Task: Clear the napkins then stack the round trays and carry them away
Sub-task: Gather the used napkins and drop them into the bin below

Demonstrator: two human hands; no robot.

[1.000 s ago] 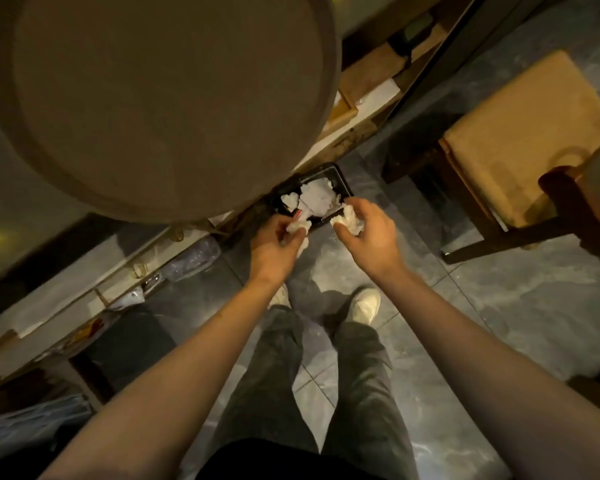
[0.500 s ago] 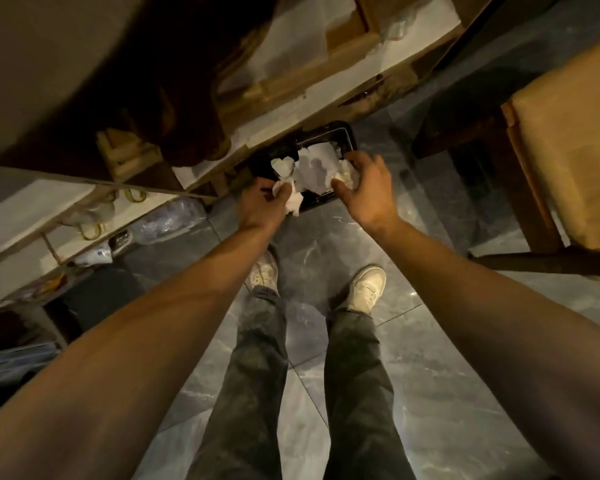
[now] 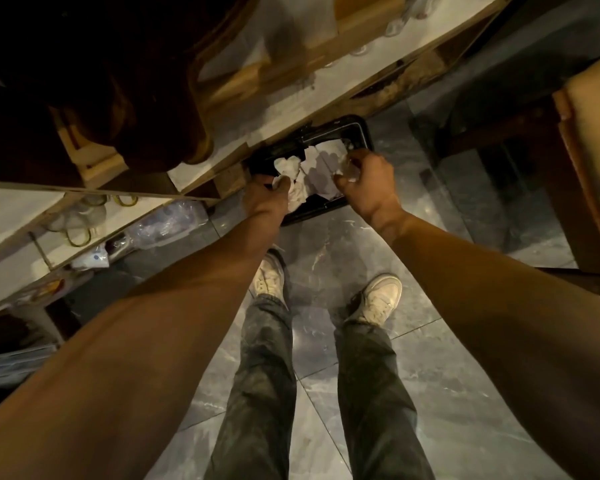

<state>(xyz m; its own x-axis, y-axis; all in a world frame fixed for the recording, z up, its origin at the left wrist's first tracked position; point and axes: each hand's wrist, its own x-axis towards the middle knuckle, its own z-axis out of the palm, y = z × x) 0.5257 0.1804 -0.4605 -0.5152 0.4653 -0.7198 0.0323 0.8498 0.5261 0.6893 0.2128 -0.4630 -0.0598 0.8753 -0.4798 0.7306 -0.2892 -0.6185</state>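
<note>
Nearest the lens, two bare forearms reaching forward and down over two legs in dark trousers (image 3: 264,393), ending in two pale sneakers (image 3: 378,301) planted on grey marbled floor tiles (image 3: 465,393). Just beyond the sneakers, one black rectangular bin (image 3: 359,128) on the floor, part-tucked under the white shelf edge (image 3: 291,109). Left hand (image 3: 265,200) at the bin's near-left rim, fingers closed on one crumpled white napkin (image 3: 293,187). Right hand (image 3: 369,183) over the bin's right side, fingers pinched on a second small wad (image 3: 343,166). More white paper (image 3: 317,168) lying inside the bin between the two hands, count unclear. Left of the bin, lower shelf with clear glassware (image 3: 84,216) and plastic wrapping (image 3: 167,225). Right of the bin, one wooden chair (image 3: 589,168), partly cut off
</note>
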